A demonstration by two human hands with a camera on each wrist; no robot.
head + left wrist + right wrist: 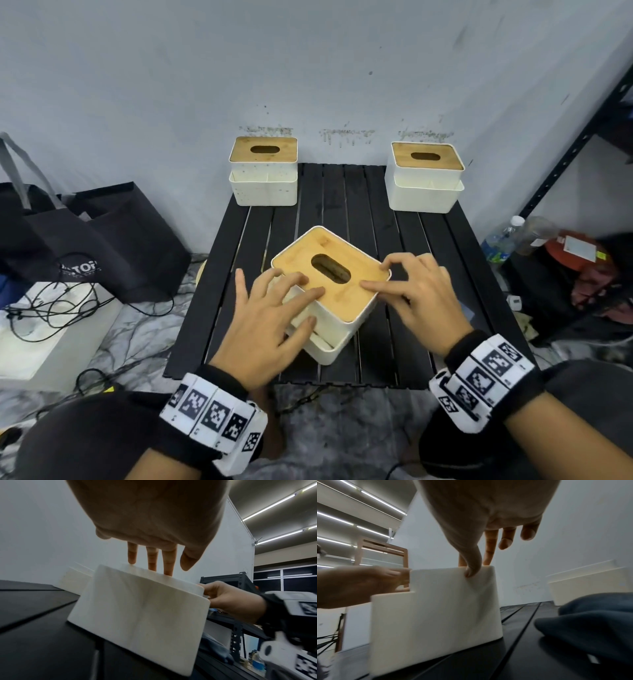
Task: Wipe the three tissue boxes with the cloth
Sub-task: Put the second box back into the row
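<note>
— Where was the nearest tissue box (pixel 330 287) found, and how was it held?

— It was seen on the black slatted table (pixel 431 240), turned cornerwise, between the two hands. The left hand (pixel 270 325) was laid against its left side, fingers spread and nearly straight, their tips resting on the wooden lid (pixel 342 291); nothing was clasped. The right hand (pixel 416 301) was set at the box's right corner, thumb against the white wall and forefinger on the lid, so the edge was pinched.

— And the other things?

— Two more tissue boxes were seen well beyond the fingertips, one far left (pixel 263 171) and one far right (pixel 424 176). A dark cloth (pixel 590 626) lay on the table just right of the right wrist, untouched.
</note>
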